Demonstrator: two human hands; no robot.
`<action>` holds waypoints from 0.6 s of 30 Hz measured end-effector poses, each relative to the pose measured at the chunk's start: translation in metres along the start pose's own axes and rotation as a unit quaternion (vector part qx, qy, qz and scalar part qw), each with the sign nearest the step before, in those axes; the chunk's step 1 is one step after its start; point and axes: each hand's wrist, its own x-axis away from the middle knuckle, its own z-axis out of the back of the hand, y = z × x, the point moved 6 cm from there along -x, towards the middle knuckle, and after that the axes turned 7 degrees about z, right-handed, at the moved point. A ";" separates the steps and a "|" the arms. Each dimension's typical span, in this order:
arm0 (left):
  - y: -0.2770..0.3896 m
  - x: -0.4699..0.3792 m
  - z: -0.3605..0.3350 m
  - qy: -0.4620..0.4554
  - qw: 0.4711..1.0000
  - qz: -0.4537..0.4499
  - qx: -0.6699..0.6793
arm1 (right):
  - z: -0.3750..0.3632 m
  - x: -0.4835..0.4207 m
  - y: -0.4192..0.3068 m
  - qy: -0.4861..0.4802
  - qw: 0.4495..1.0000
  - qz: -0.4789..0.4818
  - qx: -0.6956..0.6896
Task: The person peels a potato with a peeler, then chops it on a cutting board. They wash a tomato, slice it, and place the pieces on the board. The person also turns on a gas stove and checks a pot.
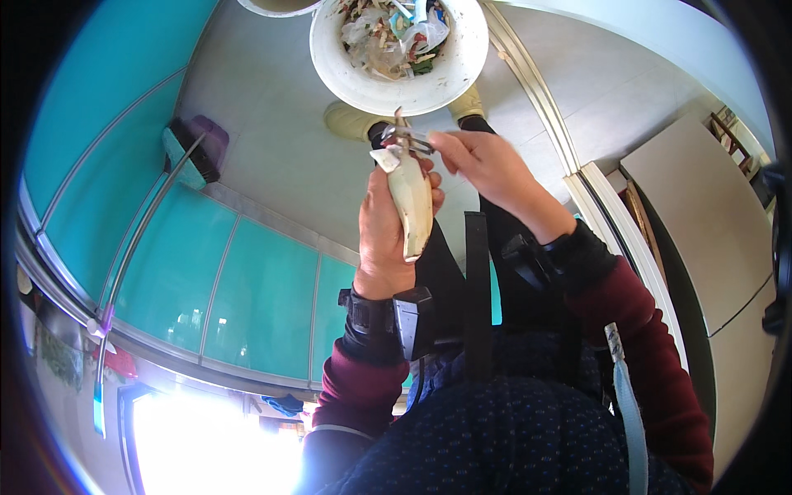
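Observation:
A long, mostly peeled pale root vegetable, perhaps a sweet potato, lies in my left hand, its narrow end pointing toward the bin. A few reddish-brown patches of skin show near that end. My right hand grips a peeler with a metal head, held across the narrow end. A whitish piece sits at the vegetable's upper left side; whether it is peel or flesh I cannot tell. Beyond both hands stands a white round bin holding peelings, plastic bags and other scraps.
My shoes are beside the bin. A broom and a purple dustpan rest against turquoise cabinet doors at left. A sliding-door track runs along the floor at right, near a beige cabinet. Part of another round container shows at the top.

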 end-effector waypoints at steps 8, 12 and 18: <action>-0.004 0.000 -0.007 -0.030 0.989 0.093 0.115 | 0.018 0.017 -0.038 -0.024 0.972 0.095 0.213; -0.002 0.001 -0.004 -0.042 0.995 0.076 0.056 | 0.013 0.021 -0.034 -0.029 0.939 0.132 0.316; -0.010 -0.004 -0.002 -0.077 0.963 0.125 0.225 | 0.002 0.006 -0.030 0.136 0.886 0.269 0.351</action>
